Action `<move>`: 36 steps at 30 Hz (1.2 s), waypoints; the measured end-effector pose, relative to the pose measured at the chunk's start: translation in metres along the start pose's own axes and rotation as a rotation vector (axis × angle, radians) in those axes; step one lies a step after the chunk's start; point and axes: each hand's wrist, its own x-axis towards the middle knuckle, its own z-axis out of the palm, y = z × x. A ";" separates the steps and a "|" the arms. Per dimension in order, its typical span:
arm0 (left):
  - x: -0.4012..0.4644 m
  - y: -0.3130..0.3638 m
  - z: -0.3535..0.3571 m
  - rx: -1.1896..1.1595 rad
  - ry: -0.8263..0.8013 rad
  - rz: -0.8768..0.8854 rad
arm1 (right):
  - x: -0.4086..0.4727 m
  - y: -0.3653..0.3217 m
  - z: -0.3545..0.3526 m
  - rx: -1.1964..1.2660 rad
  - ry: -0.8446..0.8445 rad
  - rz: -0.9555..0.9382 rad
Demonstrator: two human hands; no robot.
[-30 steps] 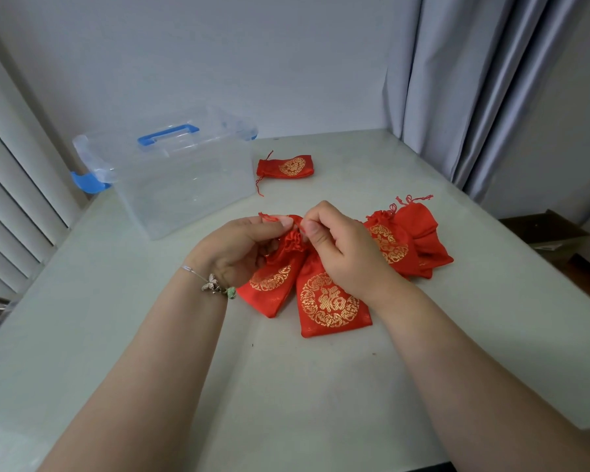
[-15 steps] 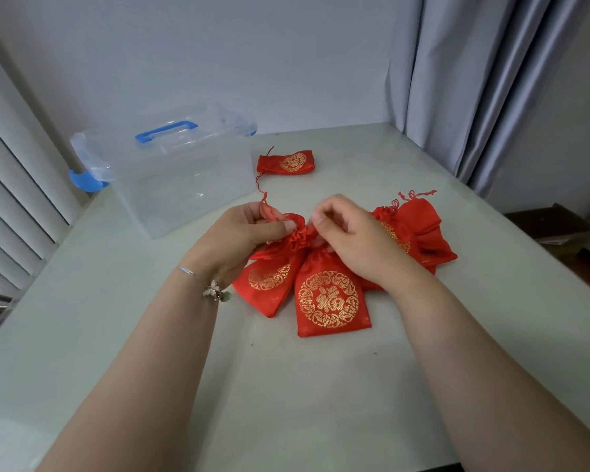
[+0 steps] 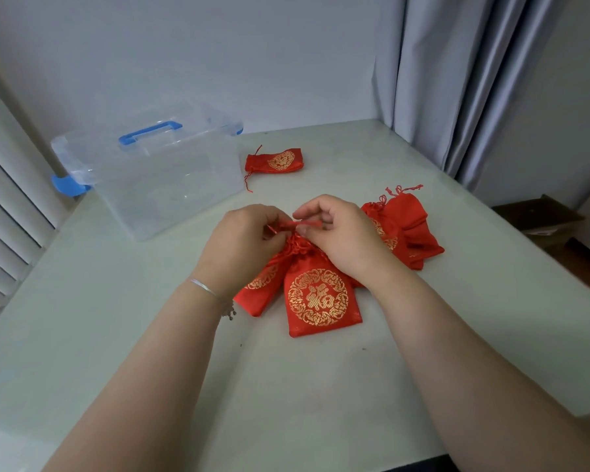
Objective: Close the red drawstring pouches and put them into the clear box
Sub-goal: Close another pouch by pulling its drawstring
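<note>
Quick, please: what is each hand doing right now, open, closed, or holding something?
Left hand: closed, pinching the red drawstring of the front pouch.
Right hand: closed, pinching the same drawstring.

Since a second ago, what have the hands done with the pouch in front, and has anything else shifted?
Both hands, the left hand and right hand, left the front pouch's gathered neck and now pinch its red cord just above it; the mouth looks cinched tighter. The far pouch, the right-hand pile and the clear box lie as before.
</note>
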 end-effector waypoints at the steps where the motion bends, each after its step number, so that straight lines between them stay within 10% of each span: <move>1: 0.000 -0.002 0.001 0.068 0.000 0.039 | 0.000 0.000 0.001 -0.010 0.009 -0.003; 14: -0.002 -0.003 -0.001 0.343 0.190 0.470 | 0.003 0.004 -0.006 0.117 -0.177 0.099; 18: -0.002 -0.005 0.000 0.309 0.163 0.506 | 0.004 0.002 -0.008 -0.073 -0.067 -0.128; 36: -0.003 0.001 -0.002 0.422 0.308 0.535 | 0.003 0.000 -0.020 0.355 -0.158 0.079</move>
